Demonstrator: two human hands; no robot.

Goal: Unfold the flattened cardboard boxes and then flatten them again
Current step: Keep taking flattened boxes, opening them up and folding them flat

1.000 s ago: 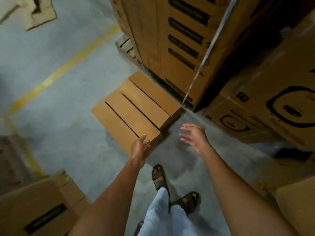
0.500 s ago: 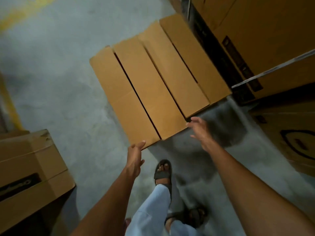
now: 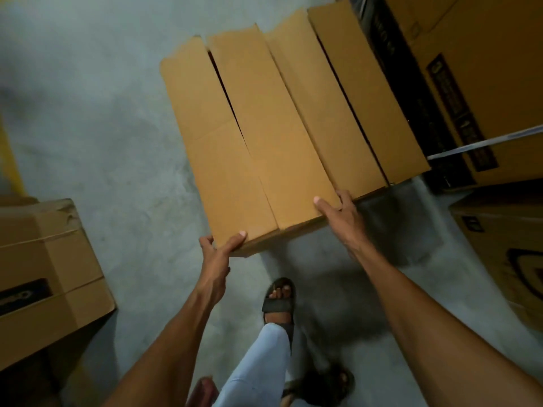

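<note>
Standing on the grey concrete floor in dark sandals and pale blue trousers, losing the rear foot to blur and shadow at the bottom edge. Showing a brown box low on the left, cropped by the frame, bearing a dark printed patch too smeared for reading.

Gripping the near left corner of the flattened cardboard boxes with the left hand, pressing the thumb on top and curling the fingers round the corner, hiding most of them beneath. Gripping the same near edge further right with the right hand, laying the thumb on the top panel and tucking the fingers over the side, hiding their tips too.

Lying between the hands and the tall cartons, showing four long tan panels side by side with dark slits between; not revealing whether the near end is touching the floor.

Showing part of a round black logo on another carton at the lower right, cropped by the frame. Carrying a black label strip with small writing on the tall cartons, blurring past reading, and crossing them with a pale strap. Catching a sliver of yellow line at the far left edge.
</note>
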